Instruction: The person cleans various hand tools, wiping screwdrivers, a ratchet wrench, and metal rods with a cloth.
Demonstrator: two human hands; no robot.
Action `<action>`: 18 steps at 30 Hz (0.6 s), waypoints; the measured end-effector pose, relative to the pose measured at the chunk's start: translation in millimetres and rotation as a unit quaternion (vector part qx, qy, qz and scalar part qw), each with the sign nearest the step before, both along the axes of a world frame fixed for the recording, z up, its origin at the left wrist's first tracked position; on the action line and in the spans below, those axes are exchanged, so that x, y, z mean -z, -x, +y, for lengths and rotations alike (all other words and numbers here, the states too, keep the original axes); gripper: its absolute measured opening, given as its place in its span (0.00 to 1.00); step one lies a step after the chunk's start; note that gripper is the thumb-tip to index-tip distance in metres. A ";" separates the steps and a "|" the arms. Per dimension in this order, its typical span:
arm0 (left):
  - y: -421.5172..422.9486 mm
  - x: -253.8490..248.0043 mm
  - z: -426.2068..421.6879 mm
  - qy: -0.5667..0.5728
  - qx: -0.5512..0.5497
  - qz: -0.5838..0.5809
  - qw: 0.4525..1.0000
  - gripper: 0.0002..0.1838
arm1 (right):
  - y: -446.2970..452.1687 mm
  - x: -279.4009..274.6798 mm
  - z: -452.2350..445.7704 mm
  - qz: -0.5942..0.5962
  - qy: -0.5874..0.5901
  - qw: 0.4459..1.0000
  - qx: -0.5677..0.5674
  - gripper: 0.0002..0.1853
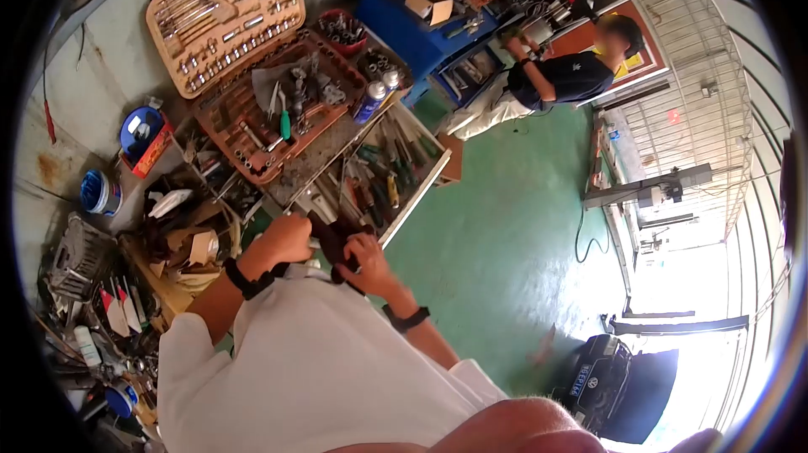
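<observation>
Dark maroon bundle [331,238], near frame centre, held in the right hand [368,263], fingers bent; left hand [289,240] curled just beside it, grip cannot be told. A loose end might snag on tools [393,190] in the open drawer [417,199] if swung that way. Bundle partly hidden by fingers; material unclear.

The dark car [599,373] bears a round VW emblem [592,383] and a blue plate [580,381] seemingly ending in "EP164", its first characters unclear. Lettering on the blue spray can [370,103] and the white mark [577,66] on the co-worker's dark shirt [566,82] are too small to read.
</observation>
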State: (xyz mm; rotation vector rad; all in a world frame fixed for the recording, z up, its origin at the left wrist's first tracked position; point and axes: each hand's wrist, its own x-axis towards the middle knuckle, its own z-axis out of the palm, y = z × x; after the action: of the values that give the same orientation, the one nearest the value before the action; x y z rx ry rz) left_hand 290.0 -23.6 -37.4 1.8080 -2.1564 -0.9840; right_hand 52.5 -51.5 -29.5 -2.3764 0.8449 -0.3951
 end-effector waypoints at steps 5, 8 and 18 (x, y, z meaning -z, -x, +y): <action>-7.0 -0.6 12.3 0.018 -0.013 -0.007 1.000 0.12 | -11.5 0.1 -13.0 0.028 0.024 0.999 0.010 0.19; -1.7 3.9 19.7 0.109 -0.044 -0.025 0.993 0.11 | -33.8 1.9 -11.2 0.061 0.077 0.995 0.015 0.20; -25.6 -20.2 21.6 0.227 -0.063 -0.082 0.968 0.11 | -50.0 -23.0 -28.7 0.048 0.128 0.990 -0.024 0.24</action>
State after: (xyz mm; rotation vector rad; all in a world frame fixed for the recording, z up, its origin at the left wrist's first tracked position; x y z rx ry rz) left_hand 315.6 -2.0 -17.2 1.8114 -2.0980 -0.2833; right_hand 102.5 -80.2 -6.5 -2.6662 0.8189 -0.3915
